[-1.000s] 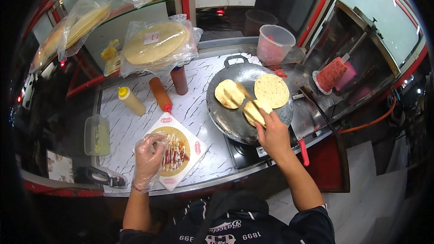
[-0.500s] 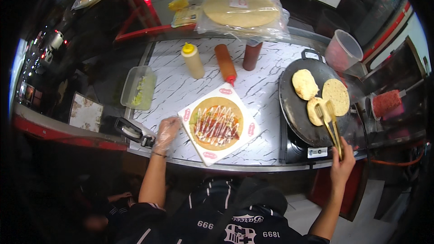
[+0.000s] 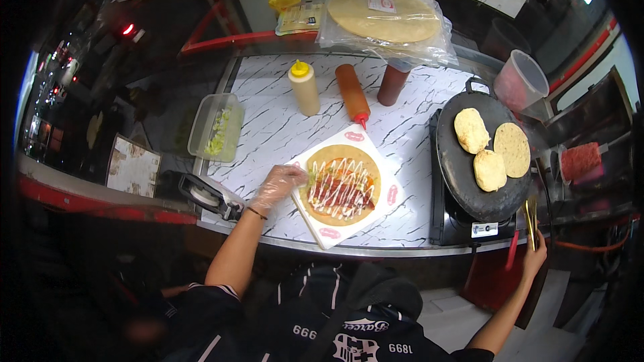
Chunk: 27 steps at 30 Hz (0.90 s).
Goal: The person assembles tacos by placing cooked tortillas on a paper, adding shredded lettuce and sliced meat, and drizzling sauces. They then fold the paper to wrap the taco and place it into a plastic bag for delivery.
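My left hand (image 3: pixel 280 182), in a clear plastic glove, has its fingers curled together at the left edge of a round flatbread (image 3: pixel 341 221). Whatever the fingertips pinch is hidden. Meat, orange and green bits and zigzag white sauce cover the flatbread, which lies on a stack of white paper sheets (image 3: pixel 327 244) with red marks. My right hand (image 3: pixel 534 255) holds golden tongs (image 3: pixel 530 218) just off the front right of a black griddle (image 3: pixel 454 184). On the griddle lie two pale bread rounds (image 3: pixel 471 130) (image 3: pixel 490 171) and a flatter browned one (image 3: pixel 512 151).
Behind the paper stand a yellow-capped squeeze bottle (image 3: pixel 305 90) and a dark red bottle (image 3: pixel 393 85); an orange bottle (image 3: pixel 352 90) lies between. A tub of chopped greens (image 3: pixel 216 127) is left, bagged flatbreads (image 3: pixel 382 17) behind, a clear bucket (image 3: pixel 520 80) and red meat cone (image 3: pixel 579 161) right.
My right hand has drawn the tongs off the bread, right and toward me. My left hand has moved inward to the flatbread's edge. The whole view has shifted slightly.
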Motion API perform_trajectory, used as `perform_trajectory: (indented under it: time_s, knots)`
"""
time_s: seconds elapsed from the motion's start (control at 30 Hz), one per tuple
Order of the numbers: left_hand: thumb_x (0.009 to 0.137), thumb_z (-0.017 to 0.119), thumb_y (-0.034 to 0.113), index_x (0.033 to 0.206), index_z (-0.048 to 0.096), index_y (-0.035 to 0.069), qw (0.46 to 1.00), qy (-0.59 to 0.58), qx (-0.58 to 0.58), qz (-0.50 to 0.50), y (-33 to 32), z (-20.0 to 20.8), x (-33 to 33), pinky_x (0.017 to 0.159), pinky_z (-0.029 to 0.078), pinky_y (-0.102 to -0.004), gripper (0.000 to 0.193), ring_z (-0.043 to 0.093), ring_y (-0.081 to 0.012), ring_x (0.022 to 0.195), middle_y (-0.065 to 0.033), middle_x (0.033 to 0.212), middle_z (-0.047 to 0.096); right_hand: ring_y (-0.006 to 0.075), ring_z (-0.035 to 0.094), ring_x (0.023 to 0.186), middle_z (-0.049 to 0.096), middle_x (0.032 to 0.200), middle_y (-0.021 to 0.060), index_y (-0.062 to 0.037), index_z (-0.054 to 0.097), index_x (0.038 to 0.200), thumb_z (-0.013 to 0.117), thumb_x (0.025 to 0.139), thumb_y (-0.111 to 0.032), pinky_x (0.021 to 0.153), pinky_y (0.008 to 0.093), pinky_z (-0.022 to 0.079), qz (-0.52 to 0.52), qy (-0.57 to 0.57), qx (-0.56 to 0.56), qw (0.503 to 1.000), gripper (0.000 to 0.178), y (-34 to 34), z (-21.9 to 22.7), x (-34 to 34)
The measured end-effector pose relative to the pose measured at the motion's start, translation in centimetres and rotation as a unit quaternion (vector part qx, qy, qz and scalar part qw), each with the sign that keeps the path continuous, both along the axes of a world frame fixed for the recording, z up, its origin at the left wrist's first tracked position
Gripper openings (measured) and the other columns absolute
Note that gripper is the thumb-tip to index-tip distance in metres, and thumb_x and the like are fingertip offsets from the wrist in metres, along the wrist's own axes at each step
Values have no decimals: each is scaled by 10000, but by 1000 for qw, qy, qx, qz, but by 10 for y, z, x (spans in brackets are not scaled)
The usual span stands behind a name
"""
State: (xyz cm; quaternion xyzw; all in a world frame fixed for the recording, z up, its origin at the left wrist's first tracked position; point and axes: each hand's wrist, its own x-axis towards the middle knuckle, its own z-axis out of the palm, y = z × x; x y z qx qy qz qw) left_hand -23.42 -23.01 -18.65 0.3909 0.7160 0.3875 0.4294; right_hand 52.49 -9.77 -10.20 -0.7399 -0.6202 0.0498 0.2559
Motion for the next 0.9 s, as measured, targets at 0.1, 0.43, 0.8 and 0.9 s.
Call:
perform_trajectory:
  time_s: [0.1, 0.43, 0.8, 0.9]
  knots:
    - [906, 740, 169, 1004, 773, -29, 996, 66, 12, -51, 5, -2, -5, 872, 531, -309, 223, 675, -141, 880, -83, 947, 775, 322, 694, 1156, 716, 1239, 228, 28, 644, 1340, 731, 954, -132, 1000, 391, 510, 12, 10, -20, 1000, 426, 12, -5, -2]
    - [881, 611, -23, 1148, 757, 53, 962, 161, 118, -187, -11, 0, -14, 1002, 513, -380, 313, 660, -324, 1119, -167, 1175, 695, 276, 624, 985, 609, 1133, 160, -68, 592, 1443, 631, 1047, -254, 871, 406, 505, -46, -69, 53, 995, 439, 9, 17, -12]
    - [764, 646, -20, 1342, 628, 76, 921, 245, 65, -294, -14, 32, -6, 975, 525, -435, 586, 627, -396, 1158, -206, 1247, 633, 307, 617, 1070, 597, 1264, 199, 13, 620, 1350, 647, 953, -22, 867, 386, 506, 223, -58, 215, 949, 399, -84, 74, -250]
    - [764, 690, 18, 1345, 631, 70, 924, 241, 75, -289, -10, 24, -5, 973, 527, -426, 586, 642, -380, 1145, -206, 1218, 661, 328, 611, 1098, 591, 1270, 202, 10, 629, 1330, 670, 904, 12, 879, 380, 511, 277, -37, 202, 939, 427, -94, 64, -279]
